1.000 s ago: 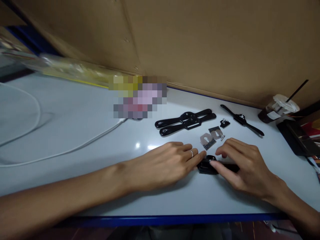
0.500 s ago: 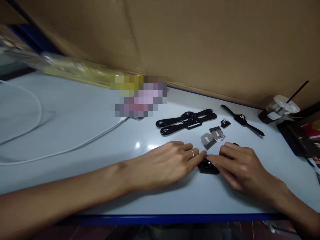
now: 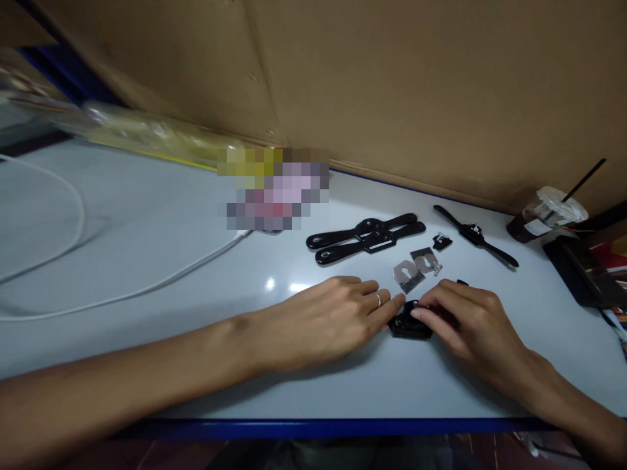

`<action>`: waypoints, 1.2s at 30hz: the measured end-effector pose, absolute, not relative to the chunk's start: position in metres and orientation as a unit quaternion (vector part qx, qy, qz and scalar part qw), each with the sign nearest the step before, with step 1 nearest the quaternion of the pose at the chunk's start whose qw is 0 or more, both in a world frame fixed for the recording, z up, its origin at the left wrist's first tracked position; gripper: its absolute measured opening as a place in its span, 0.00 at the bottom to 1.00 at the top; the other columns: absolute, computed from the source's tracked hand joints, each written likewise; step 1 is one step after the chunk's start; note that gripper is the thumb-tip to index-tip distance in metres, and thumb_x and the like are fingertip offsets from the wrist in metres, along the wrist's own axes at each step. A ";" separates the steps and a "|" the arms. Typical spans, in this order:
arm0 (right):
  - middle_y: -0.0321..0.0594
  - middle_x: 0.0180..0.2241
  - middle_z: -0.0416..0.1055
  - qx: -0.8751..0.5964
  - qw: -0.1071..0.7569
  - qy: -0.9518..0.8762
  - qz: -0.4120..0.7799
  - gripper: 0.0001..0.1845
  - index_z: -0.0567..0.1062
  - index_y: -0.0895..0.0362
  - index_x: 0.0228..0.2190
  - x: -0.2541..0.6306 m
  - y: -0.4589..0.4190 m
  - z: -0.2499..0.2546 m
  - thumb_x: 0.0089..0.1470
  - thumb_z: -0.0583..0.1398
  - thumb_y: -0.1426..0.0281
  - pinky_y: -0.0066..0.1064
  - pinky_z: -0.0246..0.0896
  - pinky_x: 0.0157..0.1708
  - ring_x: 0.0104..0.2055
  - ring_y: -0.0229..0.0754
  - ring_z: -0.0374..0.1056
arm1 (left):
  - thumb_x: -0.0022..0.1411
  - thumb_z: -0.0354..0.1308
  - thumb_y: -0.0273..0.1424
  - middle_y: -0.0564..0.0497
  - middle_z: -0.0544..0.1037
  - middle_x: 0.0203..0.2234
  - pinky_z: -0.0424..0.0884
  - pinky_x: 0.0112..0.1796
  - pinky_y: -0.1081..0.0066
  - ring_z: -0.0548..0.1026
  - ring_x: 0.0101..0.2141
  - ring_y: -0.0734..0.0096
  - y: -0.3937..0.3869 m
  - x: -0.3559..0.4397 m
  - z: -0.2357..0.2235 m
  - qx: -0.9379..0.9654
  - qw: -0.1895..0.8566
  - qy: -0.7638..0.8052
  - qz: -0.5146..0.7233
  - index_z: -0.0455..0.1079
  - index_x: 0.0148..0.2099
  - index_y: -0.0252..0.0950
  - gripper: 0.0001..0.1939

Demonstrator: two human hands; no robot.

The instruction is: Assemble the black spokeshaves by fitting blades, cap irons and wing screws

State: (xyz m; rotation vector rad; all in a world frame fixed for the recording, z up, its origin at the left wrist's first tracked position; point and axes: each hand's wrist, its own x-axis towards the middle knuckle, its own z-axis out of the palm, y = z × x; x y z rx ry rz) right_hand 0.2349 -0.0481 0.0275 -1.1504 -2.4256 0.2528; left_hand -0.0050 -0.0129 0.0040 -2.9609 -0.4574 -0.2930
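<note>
Between my hands a black metal spokeshave [image 3: 411, 331] lies near the front of the table. My left hand [image 3: 347, 313] lies over its left side, fingers closed; the handle beneath is hidden. The thumb and forefinger of my right hand [image 3: 465, 316] pinch a small black cap [image 3: 405, 316] at the middle of the spokeshave. A black handle tip shows behind my right knuckles. Just beyond my fingers are two steel blades [image 3: 408, 277] with slotted holes, a small screw [image 3: 437, 269] and another black cap [image 3: 441, 241].
Two black spokeshave bodies [image 3: 343, 250] lie side by side farther back. Another spokeshave [image 3: 476, 236] rests to their right. A lidded plastic cup [image 3: 543, 215] with a straw stands at the back right. A white cable [image 3: 186, 271] crosses the left side; cardboard [image 3: 392, 91] stands behind.
My right fingertips have shifted slightly on the spokeshave, and the black cap at its middle now shows more. My left hand has stayed in place.
</note>
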 end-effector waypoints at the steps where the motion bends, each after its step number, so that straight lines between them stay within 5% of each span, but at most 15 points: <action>1: 0.37 0.29 0.73 -0.408 0.212 -0.885 0.077 0.08 0.75 0.59 0.33 0.235 -0.047 0.028 0.66 0.59 0.73 0.30 0.61 0.30 0.29 0.39 0.67 | 0.68 0.51 0.21 0.48 0.77 0.31 0.66 0.29 0.65 0.74 0.31 0.63 -0.013 -0.005 0.004 -0.981 0.066 -0.152 -0.101 0.64 0.57 0.25 0.17; 14: 0.40 0.26 0.68 -0.303 0.184 -0.932 -0.073 0.14 0.75 0.59 0.26 0.233 -0.045 0.030 0.63 0.57 0.79 0.33 0.51 0.24 0.29 0.41 0.60 | 0.73 0.47 0.23 0.48 0.77 0.32 0.67 0.30 0.65 0.74 0.32 0.63 -0.013 -0.004 0.003 -0.981 0.056 -0.163 -0.090 0.66 0.56 0.27 0.14; 21: 0.37 0.30 0.75 -0.385 0.252 -0.878 0.135 0.07 0.78 0.59 0.35 0.229 -0.044 0.028 0.64 0.59 0.75 0.30 0.63 0.32 0.31 0.38 0.69 | 0.71 0.50 0.23 0.47 0.78 0.32 0.66 0.30 0.65 0.73 0.30 0.64 -0.012 -0.004 0.002 -0.979 0.066 -0.153 -0.116 0.69 0.52 0.27 0.11; 26: 0.32 0.27 0.75 -0.455 0.247 -0.824 0.230 0.08 0.75 0.55 0.30 0.230 -0.040 0.026 0.62 0.62 0.73 0.28 0.61 0.30 0.28 0.35 0.70 | 0.70 0.51 0.23 0.47 0.78 0.31 0.67 0.29 0.65 0.74 0.31 0.63 -0.013 -0.005 0.003 -0.979 0.068 -0.152 -0.117 0.68 0.52 0.28 0.11; 36: 0.37 0.23 0.66 -0.400 0.198 -0.889 -0.104 0.17 0.70 0.58 0.24 0.220 -0.049 0.018 0.66 0.54 0.76 0.34 0.52 0.26 0.25 0.38 0.59 | 0.71 0.51 0.23 0.48 0.78 0.31 0.67 0.30 0.66 0.74 0.31 0.64 -0.013 -0.003 0.004 -0.980 0.067 -0.158 -0.100 0.69 0.50 0.29 0.09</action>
